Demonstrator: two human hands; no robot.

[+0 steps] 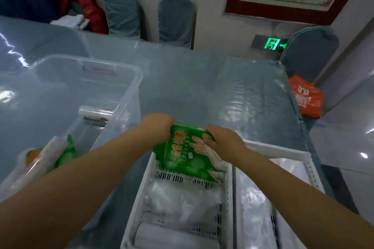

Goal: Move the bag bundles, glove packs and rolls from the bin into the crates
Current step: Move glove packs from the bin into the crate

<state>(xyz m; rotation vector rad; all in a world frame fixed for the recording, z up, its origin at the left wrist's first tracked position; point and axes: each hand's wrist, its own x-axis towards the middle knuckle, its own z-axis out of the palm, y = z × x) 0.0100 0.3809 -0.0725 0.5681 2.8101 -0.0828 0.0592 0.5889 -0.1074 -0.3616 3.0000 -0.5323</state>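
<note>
Both bare forearms reach forward from the bottom edge toward twelve o'clock and converge near the middle. The left arm enters from about eight o'clock and runs diagonally up and to the right; the right arm enters from about four o'clock and runs up and to the left. The left hand is seen from the back, knuckles up, with its fingers curled downward in a grip. The right hand lies just beside it at three o'clock, also back-up, its fingers bent inward and pinching. The two hands sit near each other but do not touch. Both wrists are roughly straight.
</note>
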